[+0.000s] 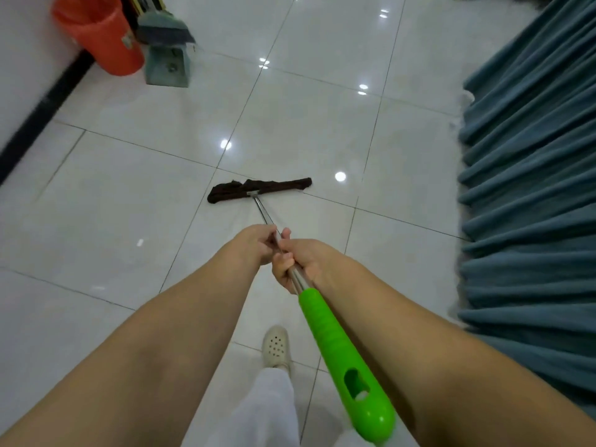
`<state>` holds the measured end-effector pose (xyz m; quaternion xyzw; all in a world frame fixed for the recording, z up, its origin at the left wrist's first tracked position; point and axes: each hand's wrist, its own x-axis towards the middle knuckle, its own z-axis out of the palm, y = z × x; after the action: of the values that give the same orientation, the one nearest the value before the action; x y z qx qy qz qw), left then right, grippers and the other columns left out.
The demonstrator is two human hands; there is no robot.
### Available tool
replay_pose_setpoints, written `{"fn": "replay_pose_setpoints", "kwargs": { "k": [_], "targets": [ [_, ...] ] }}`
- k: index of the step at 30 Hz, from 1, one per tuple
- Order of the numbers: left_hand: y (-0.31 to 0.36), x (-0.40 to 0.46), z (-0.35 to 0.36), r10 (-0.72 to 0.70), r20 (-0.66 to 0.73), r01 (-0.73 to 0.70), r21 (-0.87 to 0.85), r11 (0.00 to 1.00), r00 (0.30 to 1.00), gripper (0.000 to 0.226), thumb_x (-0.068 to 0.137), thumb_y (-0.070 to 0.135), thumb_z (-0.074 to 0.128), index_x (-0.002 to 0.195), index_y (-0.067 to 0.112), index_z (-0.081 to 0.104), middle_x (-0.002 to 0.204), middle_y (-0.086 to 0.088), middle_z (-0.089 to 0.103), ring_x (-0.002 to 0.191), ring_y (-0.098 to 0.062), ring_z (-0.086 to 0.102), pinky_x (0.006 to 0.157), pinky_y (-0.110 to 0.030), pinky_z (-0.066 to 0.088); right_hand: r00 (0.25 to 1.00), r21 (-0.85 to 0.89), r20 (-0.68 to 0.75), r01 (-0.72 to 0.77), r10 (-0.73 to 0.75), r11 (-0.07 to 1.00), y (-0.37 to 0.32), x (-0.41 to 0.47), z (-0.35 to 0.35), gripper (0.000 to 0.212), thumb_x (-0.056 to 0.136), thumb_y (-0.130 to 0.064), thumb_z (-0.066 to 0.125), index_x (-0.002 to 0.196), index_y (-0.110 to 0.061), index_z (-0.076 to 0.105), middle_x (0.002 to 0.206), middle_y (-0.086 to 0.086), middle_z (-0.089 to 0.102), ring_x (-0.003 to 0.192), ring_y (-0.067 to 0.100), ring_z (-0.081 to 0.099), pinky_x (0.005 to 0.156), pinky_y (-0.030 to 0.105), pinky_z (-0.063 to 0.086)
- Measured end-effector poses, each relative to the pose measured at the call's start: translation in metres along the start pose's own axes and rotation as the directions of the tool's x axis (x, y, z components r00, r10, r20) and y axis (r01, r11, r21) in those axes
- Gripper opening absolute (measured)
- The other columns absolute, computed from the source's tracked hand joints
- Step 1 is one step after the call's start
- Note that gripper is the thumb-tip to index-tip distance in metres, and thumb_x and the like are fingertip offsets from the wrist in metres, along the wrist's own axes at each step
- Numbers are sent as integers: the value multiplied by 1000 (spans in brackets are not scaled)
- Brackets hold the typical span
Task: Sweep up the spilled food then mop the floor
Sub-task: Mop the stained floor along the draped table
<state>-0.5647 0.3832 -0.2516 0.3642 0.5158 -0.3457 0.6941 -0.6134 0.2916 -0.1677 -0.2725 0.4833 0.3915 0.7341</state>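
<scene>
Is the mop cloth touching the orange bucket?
No, the mop cloth lies flat on the floor tiles, well apart from the orange bucket, which stands by the wall.

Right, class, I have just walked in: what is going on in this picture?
A person is mopping a white tiled floor. Both hands grip the mop's metal pole, the left hand ahead of the right hand, above the green handle. The dark mop head lies flat on the tiles. An orange bucket and a dustpan stand by the wall.
</scene>
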Motion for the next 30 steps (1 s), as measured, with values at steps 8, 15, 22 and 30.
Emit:
{"fn": "replay_pose_setpoints", "kwargs": {
  "k": [8,15,22,30],
  "targets": [
    [16,19,-29,39,-1,-39,-38,999,999,26,99,6,39,74,2,41,69,-14,49,57,-18,49,40,-19,49,999,-113,-34,-18,14,993,9,32,9,33,100,-14,44,73,-29,58,48,2,41,25,7,30,26,8,26],
    [-44,8,-61,53,-1,-53,9,999,999,16,102,8,36,89,0,43,81,-17,50,57,-19,47,37,-20,50,997,-165,-78,-35,22,986,72,18,-31,31,98,-12,44,69,-20,52,46,1,39,24,5,31,26,8,25],
    [-142,-21,-122,45,49,-48,48,998,998,11,102,4,30,108,-2,37,79,-18,49,57,-21,45,33,-20,48,991,-200,-135,-12,-16,980,181,-2,-86,27,97,-12,44,72,-19,52,49,4,42,25,6,30,28,7,26],
    [-261,-61,-238,-50,122,47,28,999,991,20,99,0,37,81,-5,46,78,-18,49,61,-26,49,36,-31,52,991,-147,-135,7,-27,989,348,-34,-137,26,98,-17,47,74,-10,51,46,5,44,23,7,33,26,8,28]
  ]
}}
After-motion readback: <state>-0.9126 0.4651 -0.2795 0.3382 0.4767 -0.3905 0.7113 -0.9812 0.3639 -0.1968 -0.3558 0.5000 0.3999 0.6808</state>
